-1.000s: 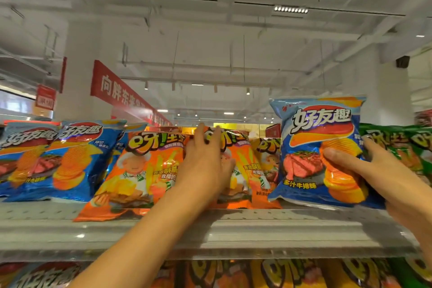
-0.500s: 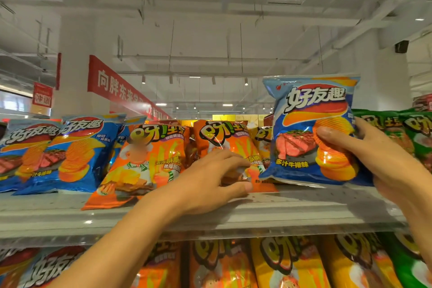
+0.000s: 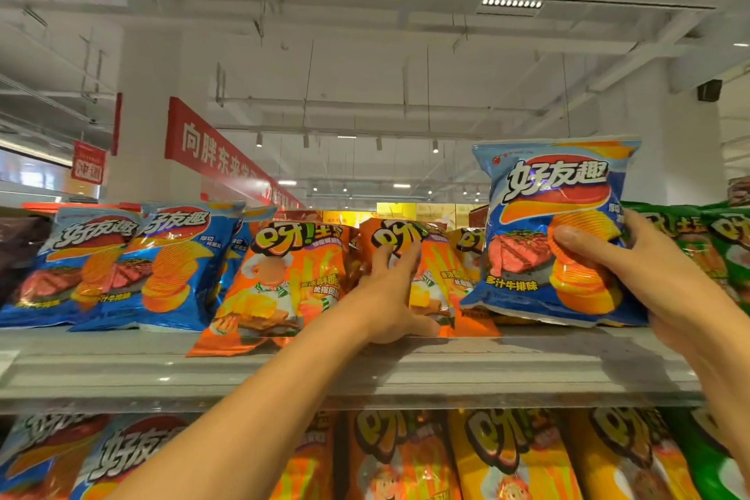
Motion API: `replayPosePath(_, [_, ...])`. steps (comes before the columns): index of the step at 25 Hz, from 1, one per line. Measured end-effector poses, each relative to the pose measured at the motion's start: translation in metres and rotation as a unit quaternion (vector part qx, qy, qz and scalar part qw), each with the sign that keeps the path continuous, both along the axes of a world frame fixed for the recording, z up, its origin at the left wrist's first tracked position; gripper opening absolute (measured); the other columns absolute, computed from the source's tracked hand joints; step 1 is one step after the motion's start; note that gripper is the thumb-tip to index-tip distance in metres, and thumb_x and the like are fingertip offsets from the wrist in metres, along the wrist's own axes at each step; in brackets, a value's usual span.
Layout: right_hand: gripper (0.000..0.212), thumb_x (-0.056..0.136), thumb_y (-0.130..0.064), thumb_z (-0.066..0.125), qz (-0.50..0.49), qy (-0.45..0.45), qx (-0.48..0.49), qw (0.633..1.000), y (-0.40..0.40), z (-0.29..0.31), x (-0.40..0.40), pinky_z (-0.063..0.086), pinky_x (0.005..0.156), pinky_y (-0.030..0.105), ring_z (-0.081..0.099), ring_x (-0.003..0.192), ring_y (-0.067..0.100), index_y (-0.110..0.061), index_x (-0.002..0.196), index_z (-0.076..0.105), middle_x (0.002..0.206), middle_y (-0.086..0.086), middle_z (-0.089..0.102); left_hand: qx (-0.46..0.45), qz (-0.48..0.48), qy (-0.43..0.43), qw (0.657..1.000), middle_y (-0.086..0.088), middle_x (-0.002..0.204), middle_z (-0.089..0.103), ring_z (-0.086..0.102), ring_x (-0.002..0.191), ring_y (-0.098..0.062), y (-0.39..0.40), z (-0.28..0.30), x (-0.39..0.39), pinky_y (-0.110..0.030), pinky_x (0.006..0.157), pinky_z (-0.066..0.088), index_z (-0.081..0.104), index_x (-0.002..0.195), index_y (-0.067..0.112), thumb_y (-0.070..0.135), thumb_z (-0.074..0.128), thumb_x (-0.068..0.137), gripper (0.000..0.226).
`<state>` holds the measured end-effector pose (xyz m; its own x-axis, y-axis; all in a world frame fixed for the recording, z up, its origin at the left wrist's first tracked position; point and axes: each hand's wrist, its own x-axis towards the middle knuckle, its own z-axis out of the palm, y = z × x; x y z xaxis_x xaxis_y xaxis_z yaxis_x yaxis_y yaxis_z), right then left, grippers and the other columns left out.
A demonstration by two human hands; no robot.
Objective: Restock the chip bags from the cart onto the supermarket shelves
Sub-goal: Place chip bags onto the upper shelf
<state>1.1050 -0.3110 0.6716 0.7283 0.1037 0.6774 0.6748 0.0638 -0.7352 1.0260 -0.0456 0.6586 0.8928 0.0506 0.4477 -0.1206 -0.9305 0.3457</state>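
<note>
Fingers (image 3: 399,256) flat on orange bag (image 3: 426,276), forearm outstretched.

The left hand (image 3: 389,296) covers an orange bag's (image 3: 430,256) front; lower-shelf bags (image 3: 507,455) are cut off below.

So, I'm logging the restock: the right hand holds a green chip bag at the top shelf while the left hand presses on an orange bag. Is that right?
Not quite. In the head view the bag in the right hand is blue, not green; the green bags sit behind that hand. The rest stands: it is at the top shelf, and the left hand presses on an orange bag.
</note>
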Motion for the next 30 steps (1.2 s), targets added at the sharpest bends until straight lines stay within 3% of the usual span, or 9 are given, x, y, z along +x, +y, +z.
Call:
replayPosePath(2, [0.079, 0.058, -0.053, 0.084, 0.003, 0.004, 0.0, 1.0, -0.005, -0.004, 0.0, 0.058, 0.088, 0.045, 0.075, 0.098, 0.021, -0.031, 0.13, 0.059, 0.113, -0.005, 0.076, -0.013, -0.042, -0.009, 0.999, 0.014, 0.165, -0.005, 0.023, 0.15, -0.028, 0.007, -0.002, -0.002, -0.04, 0.118, 0.033, 0.008, 0.158, 0.044, 0.033, 0.08, 0.083, 0.105])
replayPosePath(4, [0.071, 0.058, -0.051, 0.084, 0.026, 0.014, 0.004, 1.0, -0.009, -0.007, -0.003, 0.058, 0.079, 0.039, 0.077, 0.091, 0.019, -0.031, 0.122, 0.062, 0.107, -0.005, 0.079, -0.023, -0.067, -0.005, 0.997, 0.016, 0.164, 0.0, 0.022, 0.15, -0.023, 0.015, -0.004, -0.007, -0.031, 0.113, 0.029, 0.015, 0.157, 0.046, 0.035, 0.079, 0.085, 0.097])
replayPosePath(9, [0.063, 0.064, -0.045, 0.081, 0.043, 0.012, 0.0, 0.999, -0.006, -0.007, -0.011, 0.055, 0.073, 0.035, 0.077, 0.086, 0.014, -0.029, 0.122, 0.063, 0.103, -0.007, 0.079, 0.047, -0.019, -0.008, 0.999, 0.013, 0.167, -0.004, 0.009, 0.155, -0.022, 0.013, -0.014, -0.019, -0.044, 0.124, 0.019, 0.009, 0.158, 0.045, 0.056, 0.054, 0.096, 0.077])
replayPosePath(13, [0.059, 0.071, -0.041, 0.078, 0.067, -0.003, -0.003, 0.998, 0.005, -0.007, -0.021, 0.057, 0.076, 0.037, 0.077, 0.092, 0.018, -0.028, 0.126, 0.062, 0.108, -0.005, 0.079, 0.13, 0.01, -0.133, 0.982, 0.004, 0.163, 0.021, 0.013, 0.151, -0.018, 0.006, -0.035, -0.032, -0.044, 0.121, 0.025, 0.021, 0.158, 0.035, 0.057, 0.04, 0.1, 0.065])
replayPosePath(16, [0.054, 0.077, -0.038, 0.076, 0.081, -0.014, 0.0, 0.997, 0.021, -0.003, -0.03, 0.057, 0.08, 0.038, 0.077, 0.095, 0.018, -0.027, 0.128, 0.062, 0.11, -0.004, 0.078, 0.115, -0.018, -0.24, 0.964, 0.005, 0.151, 0.038, 0.027, 0.144, -0.011, 0.01, -0.041, -0.047, -0.033, 0.116, 0.031, 0.039, 0.152, 0.027, 0.044, 0.041, 0.104, 0.051])
replayPosePath(19, [0.053, 0.077, -0.039, 0.074, 0.104, -0.028, -0.005, 0.994, 0.047, -0.001, -0.045, 0.06, 0.071, 0.03, 0.077, 0.092, 0.014, -0.028, 0.127, 0.062, 0.109, -0.007, 0.078, 0.095, -0.022, -0.304, 0.948, 0.005, 0.142, 0.047, 0.037, 0.134, -0.009, 0.027, -0.042, -0.068, -0.023, 0.106, 0.033, 0.049, 0.145, 0.024, 0.034, 0.045, 0.105, 0.042])
replayPosePath(22, [0.047, 0.076, -0.038, 0.074, 0.138, -0.035, -0.008, 0.99, 0.081, -0.001, -0.062, 0.06, 0.059, 0.023, 0.077, 0.088, 0.013, -0.028, 0.12, 0.064, 0.104, -0.008, 0.079, 0.095, -0.008, -0.308, 0.946, 0.002, 0.14, 0.051, 0.042, 0.133, -0.013, 0.053, -0.046, -0.09, -0.029, 0.111, 0.035, 0.054, 0.142, 0.018, 0.031, 0.048, 0.104, 0.041])
replayPosePath(30, [0.052, 0.076, -0.04, 0.078, 0.198, -0.02, -0.061, 0.978, 0.211, -0.009, -0.121, 0.061, 0.07, 0.033, 0.077, 0.093, 0.019, -0.028, 0.123, 0.062, 0.108, -0.005, 0.079, 0.088, 0.069, -0.284, 0.952, -0.005, 0.14, 0.051, 0.043, 0.135, -0.02, 0.173, -0.068, -0.178, -0.032, 0.112, 0.032, 0.053, 0.142, 0.014, 0.03, 0.053, 0.102, 0.043])
